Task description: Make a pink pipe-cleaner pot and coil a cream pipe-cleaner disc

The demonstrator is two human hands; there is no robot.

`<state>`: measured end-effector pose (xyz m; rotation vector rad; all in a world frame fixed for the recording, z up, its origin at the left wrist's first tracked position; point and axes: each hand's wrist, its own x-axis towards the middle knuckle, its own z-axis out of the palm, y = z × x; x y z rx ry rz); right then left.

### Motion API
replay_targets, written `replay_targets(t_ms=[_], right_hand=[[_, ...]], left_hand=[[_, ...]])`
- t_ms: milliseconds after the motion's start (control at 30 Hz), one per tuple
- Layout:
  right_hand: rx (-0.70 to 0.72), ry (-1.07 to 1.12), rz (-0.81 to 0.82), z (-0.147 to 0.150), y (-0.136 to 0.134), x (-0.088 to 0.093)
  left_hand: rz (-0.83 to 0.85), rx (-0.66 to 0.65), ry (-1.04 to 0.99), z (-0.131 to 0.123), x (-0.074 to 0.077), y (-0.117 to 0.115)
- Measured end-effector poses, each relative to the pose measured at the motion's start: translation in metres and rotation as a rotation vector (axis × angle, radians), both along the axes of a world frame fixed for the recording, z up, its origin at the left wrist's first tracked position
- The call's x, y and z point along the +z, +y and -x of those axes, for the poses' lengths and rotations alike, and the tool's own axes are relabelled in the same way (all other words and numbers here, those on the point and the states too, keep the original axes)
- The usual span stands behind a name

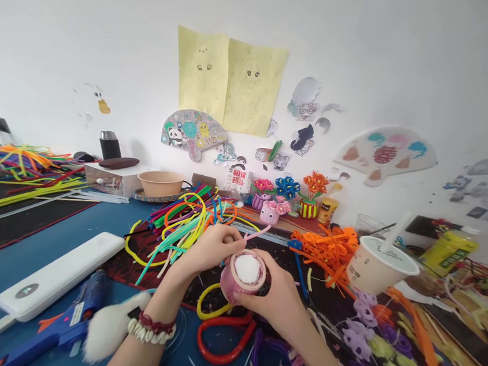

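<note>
A small round cup (244, 272) wrapped in pink pipe cleaner tilts toward me, its opening showing something white inside. My right hand (282, 290) is closed around its right side, thumb below the rim. At the far edge of the cup, my left hand (216, 247) pinches a pink pipe cleaner (259, 231) whose free end points up and right. The left fingertips are partly hidden behind the hand. Just beneath the cup lie a yellow loop (212, 316) and a glossy red loop (224, 357) on the table.
Colourful pipe cleaners (187, 218) are heaped behind my left hand. At left lie a white power bank (60, 273) and a blue glue gun (64, 326). Orange pipe cleaner pieces (327, 247) and a paper cup (376, 265) stand right; finished pipe-cleaner flower pots (308, 208) line the wall.
</note>
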<state>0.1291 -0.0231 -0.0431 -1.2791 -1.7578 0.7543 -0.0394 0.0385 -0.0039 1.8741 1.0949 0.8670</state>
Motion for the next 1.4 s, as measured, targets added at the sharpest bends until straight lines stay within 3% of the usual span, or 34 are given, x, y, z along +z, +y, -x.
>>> replay_targets(t_ms=[133, 300, 367, 733, 900, 1133, 1400], right_hand=[[-0.014, 0.083, -0.085, -0.003, 0.0, 0.004], [-0.349, 0.237, -0.239, -0.02, 0.007, 0.003], [-0.401, 0.264, -0.267, -0.024, 0.008, 0.003], [0.03, -0.001, 0.029, -0.002, -0.003, -0.004], [0.091, 0.141, 0.134, -0.012, 0.003, -0.012], [0.082, 0.095, 0.115, -0.008, 0.0, -0.004], [0.113, 0.109, -0.051, -0.006, -0.005, 0.009]], left_hand=[[-0.023, 0.069, -0.11, -0.002, 0.003, 0.002], [-0.072, 0.21, -0.238, -0.001, 0.004, 0.005], [-0.084, 0.246, -0.27, -0.001, 0.004, 0.004], [-0.076, 0.206, -0.237, -0.002, 0.005, 0.003], [-0.095, 0.181, -0.212, -0.002, 0.006, 0.003], [-0.113, 0.169, -0.19, -0.002, 0.007, 0.001], [-0.144, 0.164, -0.209, -0.003, 0.007, 0.001]])
